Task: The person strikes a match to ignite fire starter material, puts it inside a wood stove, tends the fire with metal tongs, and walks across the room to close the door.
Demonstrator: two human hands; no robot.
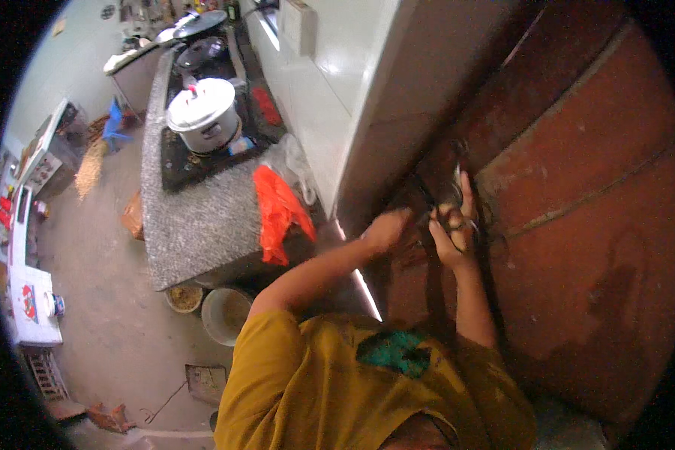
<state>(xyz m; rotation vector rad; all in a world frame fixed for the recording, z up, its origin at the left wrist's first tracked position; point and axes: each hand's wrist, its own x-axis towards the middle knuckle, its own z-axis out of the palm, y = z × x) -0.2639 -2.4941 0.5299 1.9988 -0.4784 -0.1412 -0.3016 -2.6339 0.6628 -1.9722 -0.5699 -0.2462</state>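
My left hand (391,229) is blurred by motion near the dark foot of the tiled wall, to the left of my right hand. Whether it holds anything cannot be told. My right hand (454,225) is over the red-brown tiled floor (585,225), its fingers curled around a thin dark object with shiny metallic parts (459,183). One finger lies extended along this object, whose exact kind is unclear in the shadow. A thin dark strip (424,188) shows between the two hands, and what it belongs to is hidden.
Left of the wall (315,84) stands a granite counter (202,236) with a stove, a lidded metal pot (205,118) and a red plastic bag (278,214). Below it are a pale bucket (225,315) and a smaller container (184,298). A dustpan (205,382) lies on the floor.
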